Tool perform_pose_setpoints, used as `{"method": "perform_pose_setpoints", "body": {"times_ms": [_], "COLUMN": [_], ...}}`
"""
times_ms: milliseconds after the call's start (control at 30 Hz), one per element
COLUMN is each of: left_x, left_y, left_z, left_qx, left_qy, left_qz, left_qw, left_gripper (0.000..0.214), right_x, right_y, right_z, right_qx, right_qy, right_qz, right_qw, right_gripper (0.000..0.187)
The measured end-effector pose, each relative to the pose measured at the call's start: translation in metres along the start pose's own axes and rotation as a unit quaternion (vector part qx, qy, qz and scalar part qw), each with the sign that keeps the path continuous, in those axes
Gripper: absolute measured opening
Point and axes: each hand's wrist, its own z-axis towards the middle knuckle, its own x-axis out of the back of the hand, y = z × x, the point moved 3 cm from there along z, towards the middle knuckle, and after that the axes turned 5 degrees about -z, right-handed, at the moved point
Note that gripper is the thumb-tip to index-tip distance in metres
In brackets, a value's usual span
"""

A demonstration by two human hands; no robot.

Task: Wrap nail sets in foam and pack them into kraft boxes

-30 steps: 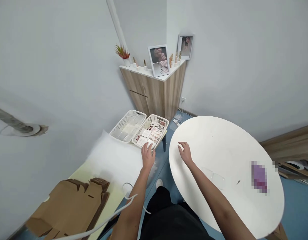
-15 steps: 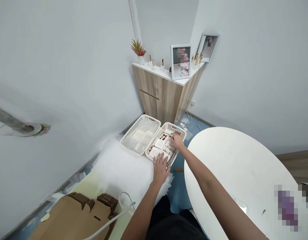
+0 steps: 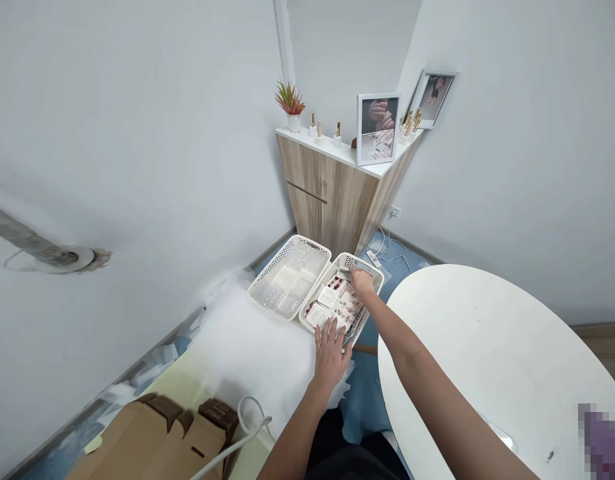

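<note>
Since the earlier frame the right hand (image 3: 362,283) has moved further into the white plastic basket (image 3: 368,265), bent on the nail sample cards (image 3: 334,303) at its far end, grip cannot tell, while the open left hand (image 3: 331,353) rests on the near edge, a second basket (image 3: 287,277) just left of it.

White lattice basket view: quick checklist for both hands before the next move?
1. Right hand inside the far end of the white lattice plastic basket: ok. Anything in its grip: cannot tell.
2. Left hand open, fingers spread at the basket's near end: ok.
3. Printed rectangular cards lying inside the basket: ok.
4. Second white lattice basket alongside, holding clear packets: ok.
5. Right forearm clear of the white oval tabletop: cannot tell.
</note>
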Motion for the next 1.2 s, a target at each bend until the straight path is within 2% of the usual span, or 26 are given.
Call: {"method": "perform_pose_setpoints", "body": {"times_ms": [133,233,333,467,600,733,967,1100,1200], "left_x": [-0.001,-0.004,0.0,0.009,0.002,-0.022,-0.075,-0.117,-0.154], "left_y": [-0.002,-0.005,0.0,0.036,0.09,0.141,0.214,0.246,0.26], "left_z": [-0.001,0.001,0.01,0.03,0.039,0.026,-0.012,-0.028,-0.037], "left_qx": [0.0,0.0,0.007,-0.056,-0.157,-0.236,-0.282,-0.31,-0.302], "left_qy": [-0.001,-0.005,0.006,0.01,-0.065,-0.155,-0.27,-0.295,-0.297], "left_qz": [-0.006,-0.012,-0.034,-0.087,-0.088,-0.082,-0.114,-0.122,-0.094], "left_qw": [1.0,1.0,0.999,0.995,0.981,0.956,0.914,0.896,0.901], "left_gripper": [0.036,0.042,0.054,0.071,0.075,0.063,0.059,0.057,0.057], "right_x": [0.021,0.032,0.036,0.033,0.029,0.017,-0.024,-0.05,-0.077], "right_y": [0.008,0.023,0.047,0.088,0.131,0.174,0.249,0.3,0.337], "right_z": [-0.018,-0.042,-0.074,-0.129,-0.193,-0.256,-0.346,-0.392,-0.429], "right_qx": [0.022,0.056,0.078,0.084,0.068,0.026,-0.058,-0.148,-0.254], "right_qy": [0.098,0.149,0.155,0.096,0.039,0.021,0.029,0.105,0.156], "right_qz": [0.119,0.259,0.378,0.492,0.538,0.56,0.588,0.564,0.507], "right_qw": [0.988,0.953,0.909,0.861,0.839,0.828,0.806,0.806,0.809], "right_gripper": [0.036,0.033,0.03,0.028,0.029,0.028,0.025,0.022,0.022]}}
